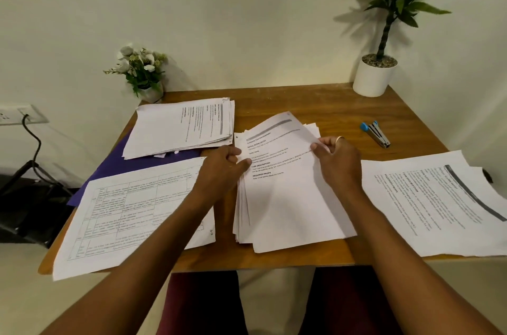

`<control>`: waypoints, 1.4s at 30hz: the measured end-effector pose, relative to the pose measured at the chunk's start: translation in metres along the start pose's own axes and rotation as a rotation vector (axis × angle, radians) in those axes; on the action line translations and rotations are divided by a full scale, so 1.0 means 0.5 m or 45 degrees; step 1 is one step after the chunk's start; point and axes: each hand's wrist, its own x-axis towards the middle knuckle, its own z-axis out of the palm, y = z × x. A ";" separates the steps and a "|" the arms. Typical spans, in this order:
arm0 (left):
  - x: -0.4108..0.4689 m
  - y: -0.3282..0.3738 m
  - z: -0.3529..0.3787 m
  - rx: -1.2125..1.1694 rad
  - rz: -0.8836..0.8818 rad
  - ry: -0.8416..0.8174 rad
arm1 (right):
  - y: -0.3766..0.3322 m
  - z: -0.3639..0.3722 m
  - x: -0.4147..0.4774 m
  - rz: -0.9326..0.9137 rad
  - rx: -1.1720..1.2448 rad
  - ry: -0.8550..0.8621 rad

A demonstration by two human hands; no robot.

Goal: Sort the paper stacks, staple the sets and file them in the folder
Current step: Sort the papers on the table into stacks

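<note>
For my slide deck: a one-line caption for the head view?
Right hand pinches the top sheet of the middle stack, left hand at its edge.

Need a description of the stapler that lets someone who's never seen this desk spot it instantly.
On the brown wooden table, find the white round plant pot at the far right corner. Nearer than it, on bare wood right of the centre paper stack, lies a small grey metal stapler. It is the only metal thing there, with a bright blue end.

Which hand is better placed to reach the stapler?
Probably right: the stapler lies on the right hand's side, though that hand pinches the top sheet; the left hand is across the stack.
</note>
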 end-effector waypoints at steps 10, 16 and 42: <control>-0.045 0.018 0.014 -0.311 -0.286 -0.379 | -0.010 -0.025 0.022 0.262 0.586 0.095; -0.027 0.011 -0.027 -0.435 -0.208 -0.232 | -0.011 -0.013 0.019 0.392 0.841 -0.041; 0.168 -0.207 -0.220 -0.761 -0.466 0.414 | 0.045 0.055 -0.016 -0.117 -0.436 -0.050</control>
